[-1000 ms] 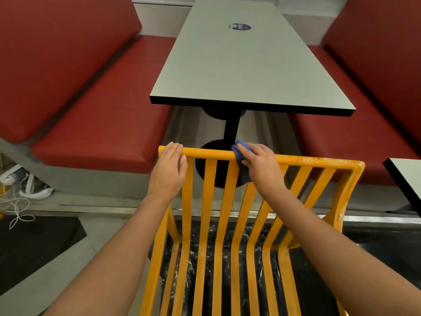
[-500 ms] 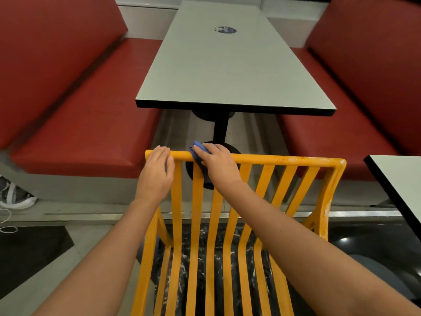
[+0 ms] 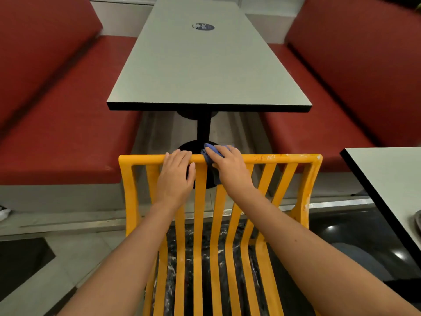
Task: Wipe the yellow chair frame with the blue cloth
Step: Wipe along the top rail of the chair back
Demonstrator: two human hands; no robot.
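Observation:
The yellow chair frame point(image 3: 282, 158) stands directly in front of me, its slatted back ending in a horizontal top rail with white scuffs towards the right corner. My left hand point(image 3: 175, 179) grips that top rail left of centre, fingers curled over it. My right hand point(image 3: 230, 169) presses the blue cloth point(image 3: 210, 153) onto the rail just right of the left hand; the cloth folds over the bar and hangs down a little behind it. Most of the cloth is hidden under my fingers.
A grey table point(image 3: 205, 71) on a black pedestal point(image 3: 204, 128) stands just beyond the chair, between two red benches point(image 3: 63, 133) point(image 3: 319, 128). Another grey table corner point(image 3: 387, 176) juts in at the right. The floor below is glossy dark tile.
My right hand slid the cloth leftwards along the top rail, ending close to the left hand. My left hand shifted from the rail's left corner towards its middle.

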